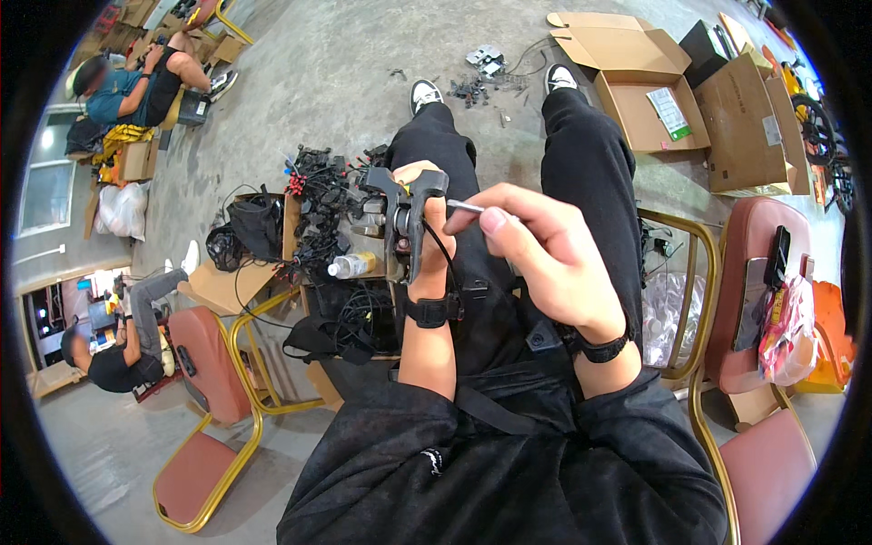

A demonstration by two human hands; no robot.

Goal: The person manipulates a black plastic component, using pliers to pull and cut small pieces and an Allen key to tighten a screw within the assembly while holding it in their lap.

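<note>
Device, long axis near 12-to-6 o'clock, gripped by the left hand, lies at about 10 o'clock from the right hand, which pinches a slim rod pointed toward it, the left being nearer.

Left hand: partly hidden behind black device. Metal tool: partly covered by right hand. Dark scraps on floor: too small to identify. Right chair seat: near edge cut off.
</note>
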